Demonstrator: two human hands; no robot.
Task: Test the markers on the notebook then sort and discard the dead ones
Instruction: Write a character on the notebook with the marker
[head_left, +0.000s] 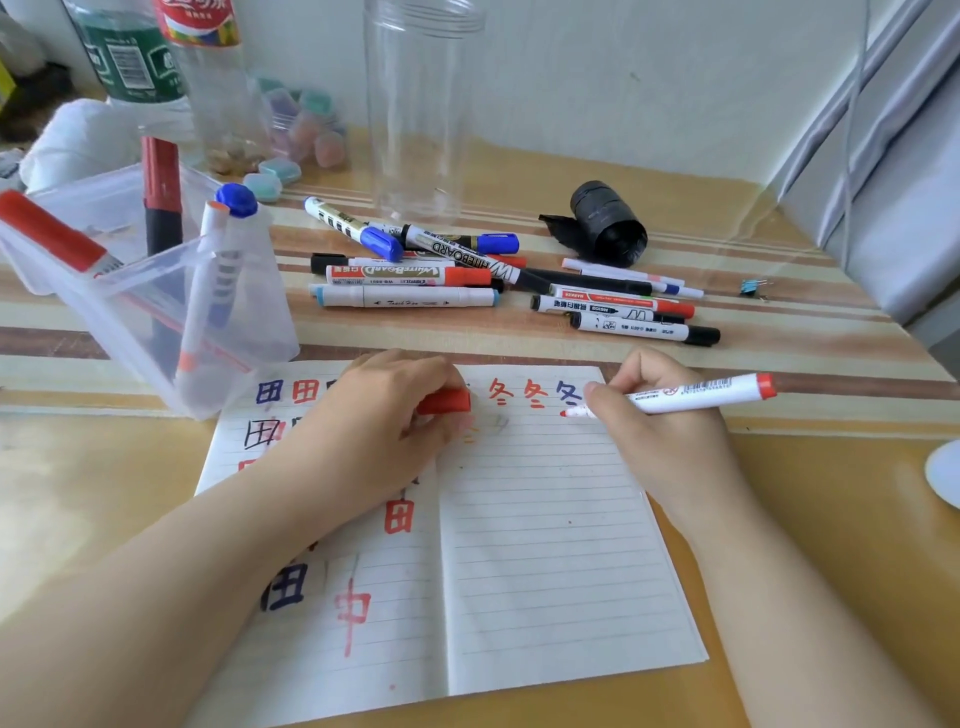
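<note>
At the desk's left edge, a clear bin (156, 291) held tested markers upright. My left hand (384, 415) gripped a red cap (445, 401) over the open notebook (519, 545) at the near edge. My right hand (660, 431) grasped an uncapped red marker (670, 399), tip on the page. Loose markers (467, 270) lay behind, toward the far edge.

Glossy tabletop (779, 519), lined paper notebook (545, 545)
</note>
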